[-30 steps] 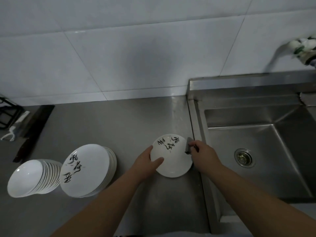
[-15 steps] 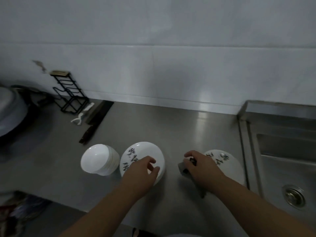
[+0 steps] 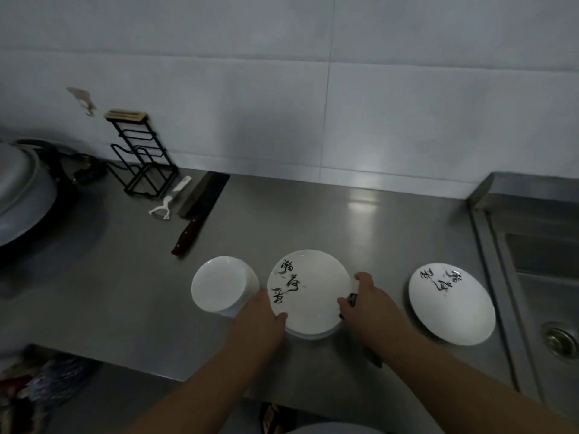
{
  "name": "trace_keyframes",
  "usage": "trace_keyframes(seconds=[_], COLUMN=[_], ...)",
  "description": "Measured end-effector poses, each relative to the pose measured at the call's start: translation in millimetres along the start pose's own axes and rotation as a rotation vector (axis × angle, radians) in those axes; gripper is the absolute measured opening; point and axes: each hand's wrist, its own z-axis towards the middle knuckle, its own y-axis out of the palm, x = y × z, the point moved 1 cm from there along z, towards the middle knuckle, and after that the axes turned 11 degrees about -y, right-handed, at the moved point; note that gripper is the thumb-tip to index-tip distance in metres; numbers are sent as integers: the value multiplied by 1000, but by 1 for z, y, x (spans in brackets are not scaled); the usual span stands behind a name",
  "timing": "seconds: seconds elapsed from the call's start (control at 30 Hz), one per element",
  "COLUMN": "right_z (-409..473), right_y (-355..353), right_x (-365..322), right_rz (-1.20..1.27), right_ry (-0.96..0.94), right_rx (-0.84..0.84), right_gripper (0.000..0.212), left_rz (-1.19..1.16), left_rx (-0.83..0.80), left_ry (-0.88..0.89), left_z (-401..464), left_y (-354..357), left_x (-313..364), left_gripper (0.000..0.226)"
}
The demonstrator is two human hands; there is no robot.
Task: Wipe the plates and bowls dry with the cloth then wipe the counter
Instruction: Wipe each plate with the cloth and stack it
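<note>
Gripping the top plate (image 3: 308, 289) of the center stack, the left hand (image 3: 261, 321) pinches its near-left rim. The right hand (image 3: 368, 303) pinches a dark cloth (image 3: 352, 299) against the right rim. Another plate (image 3: 451, 303) lies at right on the tabletop (image 3: 313, 214).

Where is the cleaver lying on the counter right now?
In the head view, the cleaver lies at the counter's back left, beside the white peeler and the black rack, behind the stacked bowls.

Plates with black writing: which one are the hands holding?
The top plate of the middle stack, gripped by the left hand and right hand. The other written plate lies alone near the sink, untouched.
</note>
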Motion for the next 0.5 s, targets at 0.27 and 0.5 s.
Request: trace_keyframes(seconds=[0.27,0.5], right_z=[4,11], right_y=[12,7], right_x=[-8,-13], right_rz=[121,235], right_ry=[117,138], right_rx=[158,242], right_gripper=[46,37], left_rz=[-159,-210], left_rx=[5,18], left_ry=[63,67], left_z=[22,32], left_y=[-1,-9], left_x=[-8,2], left_gripper=[45,48])
